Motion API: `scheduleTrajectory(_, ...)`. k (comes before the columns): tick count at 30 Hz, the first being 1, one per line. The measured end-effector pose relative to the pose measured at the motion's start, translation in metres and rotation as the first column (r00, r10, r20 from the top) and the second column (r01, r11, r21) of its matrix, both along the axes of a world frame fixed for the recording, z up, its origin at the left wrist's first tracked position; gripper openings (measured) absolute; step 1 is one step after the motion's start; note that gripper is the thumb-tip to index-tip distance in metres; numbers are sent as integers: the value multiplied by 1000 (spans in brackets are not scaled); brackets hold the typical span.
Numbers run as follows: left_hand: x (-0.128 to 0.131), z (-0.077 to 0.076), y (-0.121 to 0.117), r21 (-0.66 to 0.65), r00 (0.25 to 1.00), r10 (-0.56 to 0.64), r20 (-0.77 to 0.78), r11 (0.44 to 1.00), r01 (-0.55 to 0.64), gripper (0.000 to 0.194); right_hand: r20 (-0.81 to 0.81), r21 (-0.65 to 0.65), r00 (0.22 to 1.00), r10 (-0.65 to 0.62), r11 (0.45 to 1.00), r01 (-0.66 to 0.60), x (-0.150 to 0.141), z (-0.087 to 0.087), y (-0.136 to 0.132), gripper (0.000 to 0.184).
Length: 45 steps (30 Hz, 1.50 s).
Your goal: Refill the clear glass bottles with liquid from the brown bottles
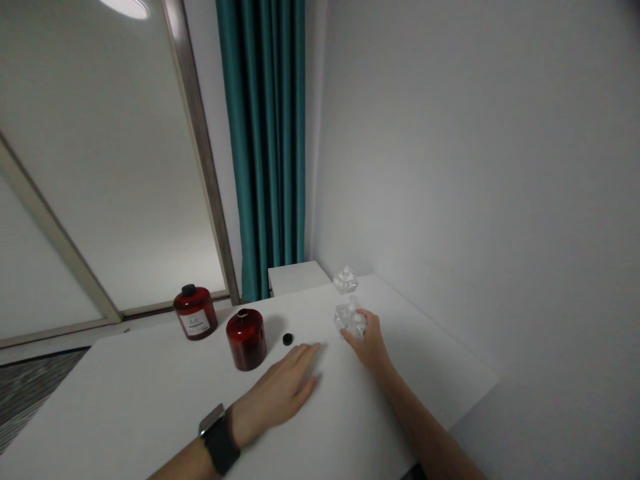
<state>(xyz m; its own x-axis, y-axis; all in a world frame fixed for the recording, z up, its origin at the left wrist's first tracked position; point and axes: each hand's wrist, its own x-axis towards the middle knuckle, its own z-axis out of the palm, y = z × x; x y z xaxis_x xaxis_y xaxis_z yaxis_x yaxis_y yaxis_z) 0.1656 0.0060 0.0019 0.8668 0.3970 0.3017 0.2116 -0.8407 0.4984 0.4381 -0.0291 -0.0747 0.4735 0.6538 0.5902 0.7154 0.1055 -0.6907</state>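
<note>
My right hand (373, 343) has its thumb and fingers around the sides of a clear, faceted, glass-like container (349, 319) on the white table. Its exact kind is hard to make out. My left hand (283, 387), with a dark-banded watch on the wrist, reaches over the table with fingers stretched out and nothing in them. Just beyond its fingers lies a small black cap (287, 339). A dark red bottle (246, 340) stands uncapped left of that cap. Behind the held container is a second clear container (345, 280).
Another red bottle (195, 313), with a black cap and white label, stands at the table's far left. A white box-like surface (299, 277) adjoins the far edge, below a green curtain (267, 147). A grey wall (475, 200) runs along the right side.
</note>
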Motion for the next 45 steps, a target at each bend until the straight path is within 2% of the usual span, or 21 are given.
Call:
scheduleTrajectory(2, 32, -15, 10, -51, 993, 77, 85, 996, -73, 61, 51, 6, 997, -52, 999, 52, -6, -1, 4, 51)
scheduleTrajectory(5, 76, -34, 25, -126, 969, 207, 138, 974, -191, 62, 117, -3, 988, -102, 995, 103, -5, 0, 9, 49)
scheduleTrajectory(7, 96, -41, 32, -74, 966, 237, 102, 970, -230, 61, 151, -15, 981, -121, 992, 125, 2, 0, 13, 49)
scheduleTrajectory(10, 110, -46, 38, -3, 962, 267, 52, 964, -267, 56, 178, -41, 973, -145, 987, 154, 18, -2, 22, 51)
scheduleTrajectory(16, 109, -46, 35, 57, 968, 252, 17, 966, -252, 47, 191, -99, 963, -191, 972, 212, 50, -6, 48, 60)
scheduleTrajectory(20, 107, -45, 32, 91, 971, 237, 2, 967, -237, 39, 197, -122, 962, -189, 969, 215, 62, -6, 62, 62)
scheduleTrajectory(28, 107, -47, 34, 108, 973, 230, 1, 967, -229, 34, 179, -129, 968, -174, 972, 198, 71, -10, 72, 66)
scheduleTrajectory(45, 104, -45, 34, 17, 975, 214, 67, 976, -215, 38, 192, -131, 970, -150, 975, 177, 79, -12, 80, 66)
